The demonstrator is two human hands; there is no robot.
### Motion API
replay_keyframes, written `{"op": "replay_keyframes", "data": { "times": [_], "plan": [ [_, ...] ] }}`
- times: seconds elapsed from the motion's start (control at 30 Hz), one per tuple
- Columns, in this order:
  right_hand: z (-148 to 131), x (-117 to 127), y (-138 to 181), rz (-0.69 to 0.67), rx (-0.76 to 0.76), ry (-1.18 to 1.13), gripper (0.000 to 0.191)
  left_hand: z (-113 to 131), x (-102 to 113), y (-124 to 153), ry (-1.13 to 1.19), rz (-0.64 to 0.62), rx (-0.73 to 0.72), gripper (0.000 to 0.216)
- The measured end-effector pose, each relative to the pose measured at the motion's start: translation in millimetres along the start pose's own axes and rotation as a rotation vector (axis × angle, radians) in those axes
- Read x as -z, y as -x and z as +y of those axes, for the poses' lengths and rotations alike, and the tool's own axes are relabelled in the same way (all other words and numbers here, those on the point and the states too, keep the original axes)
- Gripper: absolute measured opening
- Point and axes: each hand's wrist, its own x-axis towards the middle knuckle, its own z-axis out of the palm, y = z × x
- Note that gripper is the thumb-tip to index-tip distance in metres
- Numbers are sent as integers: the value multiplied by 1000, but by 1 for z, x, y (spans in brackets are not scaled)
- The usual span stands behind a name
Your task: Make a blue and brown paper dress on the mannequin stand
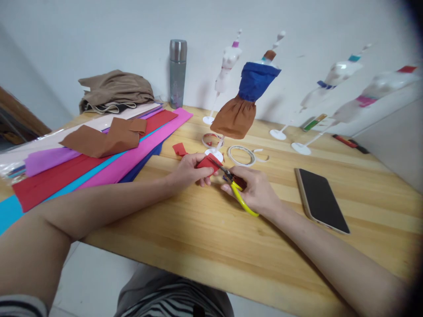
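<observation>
Now the left hand (189, 174) holds a small piece of red paper (208, 162) just above the wooden table (205, 237), near the middle of it. Its fingers are bent and pinch the paper at the left edge, between the thumb and the fingertips. The right hand (256, 190) is closed around the scissors (235, 185), which have yellow handles. Its fingers are curled through and over the handles, and the dark blades point to the left and meet the right edge of the red paper. How far the blades stand apart cannot be told. The two hands are very close to each other. Just behind them stands a small doll form (254, 81) on a white foot, dressed with blue paper above and brown paper as a skirt. Near its foot lie a red scrap (179, 149) and two rolls of tape (229, 154). To the right a phone (320, 199) lies flat with the dark screen up. On the left side of the table long sheets of coloured paper (99, 169) are spread, with a folded brown piece (105, 137) on top. By the wall are a metal bottle (177, 72), a heap of brown cloth (115, 90) and three bare doll forms (228, 66).
</observation>
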Motion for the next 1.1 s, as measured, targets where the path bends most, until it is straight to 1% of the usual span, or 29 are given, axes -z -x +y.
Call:
{"op": "replay_keyframes", "data": {
  "times": [0.3, 0.53, 0.83, 1.1],
  "plan": [
    [0, 0, 1, 5, 3, 8, 46, 0, 0, 1, 18, 0, -8, 10],
    [-3, 1, 0, 0, -15, 19, 48, 0, 0, 0, 6, 12, -1, 9],
    [0, -1, 0, -9, -48, 15, 48, -1, 1, 1, -12, 5, -2, 11],
    [-3, 1, 0, -6, -30, 23, 48, 1, 1, 1, 31, -6, 4, 9]
  ]
}}
